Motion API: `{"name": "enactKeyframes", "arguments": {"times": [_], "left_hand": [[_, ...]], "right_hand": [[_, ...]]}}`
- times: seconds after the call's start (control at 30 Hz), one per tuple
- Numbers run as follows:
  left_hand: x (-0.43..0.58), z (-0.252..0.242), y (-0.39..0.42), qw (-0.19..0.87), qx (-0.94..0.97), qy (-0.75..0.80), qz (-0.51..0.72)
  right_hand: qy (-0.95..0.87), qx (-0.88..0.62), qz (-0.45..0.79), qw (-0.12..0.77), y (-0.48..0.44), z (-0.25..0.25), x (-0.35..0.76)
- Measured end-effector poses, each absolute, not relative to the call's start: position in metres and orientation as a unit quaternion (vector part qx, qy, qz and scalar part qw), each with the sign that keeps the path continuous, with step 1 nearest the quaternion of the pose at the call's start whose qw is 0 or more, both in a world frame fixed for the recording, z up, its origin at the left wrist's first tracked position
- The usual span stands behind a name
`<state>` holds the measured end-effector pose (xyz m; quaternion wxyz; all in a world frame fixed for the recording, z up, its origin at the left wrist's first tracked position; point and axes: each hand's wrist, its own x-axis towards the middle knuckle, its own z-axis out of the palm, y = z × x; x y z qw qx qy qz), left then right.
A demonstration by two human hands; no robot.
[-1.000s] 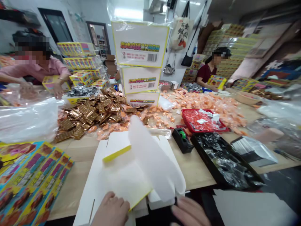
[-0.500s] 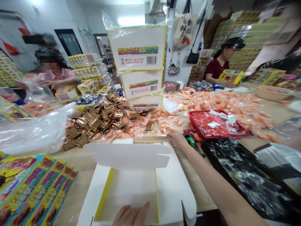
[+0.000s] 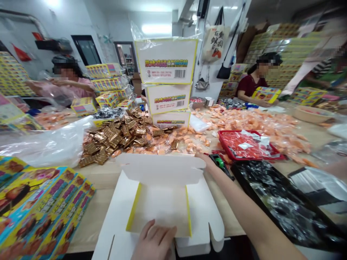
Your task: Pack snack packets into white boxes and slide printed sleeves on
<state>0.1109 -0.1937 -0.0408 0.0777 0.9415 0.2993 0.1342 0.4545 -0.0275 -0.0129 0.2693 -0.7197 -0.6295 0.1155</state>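
An opened white cardboard box (image 3: 162,202) with yellow edges lies before me, side flaps spread and its far flap (image 3: 162,169) raised. My left hand (image 3: 157,238) has its fingers bent over the near wall into the tray part, gripping it. Stretched forward along the right side, my right arm ends behind the corner of the raised flap. Most of my right hand (image 3: 204,159) is hidden there, fingers included. Just right of it lies a green and black tape dispenser (image 3: 220,163). Wrapped orange pieces (image 3: 195,142) and gold packets (image 3: 108,139) are heaped beyond the flap.
Printed cartons (image 3: 51,206) are stacked at left, beside plastic film (image 3: 48,137). White boxes (image 3: 166,61) tower at the centre. At right are a red tray (image 3: 225,148) and a black tray (image 3: 244,173) of clear wrapped items. Two people work across the table.
My view has shifted, and the box sits slightly further right. My right hand has passed behind the raised flap, which also hides the thin sticks seen near it before.
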Motion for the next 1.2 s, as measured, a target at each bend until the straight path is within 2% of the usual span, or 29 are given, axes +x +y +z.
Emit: {"name": "enactKeyframes", "arguments": {"times": [0.1, 0.23, 0.33, 0.43, 0.53, 0.6, 0.67, 0.73, 0.8, 0.9, 1.03, 1.07, 1.2], "left_hand": [[0.105, -0.034, -0.198, 0.074, 0.936, 0.307, 0.157], [0.110, -0.020, -0.200, 0.092, 0.925, 0.344, 0.135], [0.116, -0.013, -0.196, 0.101, 0.934, 0.334, 0.078], [0.121, -0.010, -0.192, 0.105, 0.939, 0.322, 0.055], [0.124, -0.002, -0.193, 0.148, 0.930, 0.327, 0.085], [0.126, 0.012, -0.197, 0.249, 0.898, 0.330, 0.151], [0.129, 0.031, -0.202, 0.431, 0.815, 0.306, 0.237], [0.134, 0.052, -0.207, 0.625, 0.666, 0.258, 0.314], [0.140, 0.069, -0.208, 0.738, 0.511, 0.242, 0.369], [0.145, 0.079, -0.200, 0.796, 0.354, 0.302, 0.387], [0.147, 0.065, -0.176, 0.831, 0.251, 0.399, 0.296], [0.149, 0.060, -0.168, 0.832, 0.240, 0.425, 0.262], [0.158, 0.046, -0.136, 0.830, 0.226, 0.488, 0.150]], "right_hand": [[-0.613, -0.707, 0.126, 0.329, -0.026, -0.013, 0.456], [-0.542, -0.699, 0.091, 0.457, -0.050, 0.009, 0.462], [-0.461, -0.665, 0.012, 0.587, -0.106, 0.042, 0.452], [-0.330, -0.555, -0.110, 0.756, -0.175, 0.074, 0.420], [-0.254, -0.511, -0.129, 0.811, -0.226, 0.088, 0.376], [-0.246, -0.518, -0.096, 0.814, -0.245, 0.082, 0.351], [-0.294, -0.534, -0.070, 0.790, -0.259, 0.069, 0.330], [-0.389, -0.544, -0.059, 0.741, -0.269, 0.054, 0.315], [-0.468, -0.537, -0.035, 0.701, -0.274, 0.045, 0.305], [-0.455, -0.540, -0.021, 0.708, -0.261, 0.050, 0.311], [-0.374, -0.521, -0.097, 0.761, -0.196, 0.078, 0.354], [-0.389, -0.527, -0.122, 0.746, -0.177, 0.085, 0.367], [-0.537, -0.587, -0.181, 0.578, -0.139, 0.099, 0.398]]}}
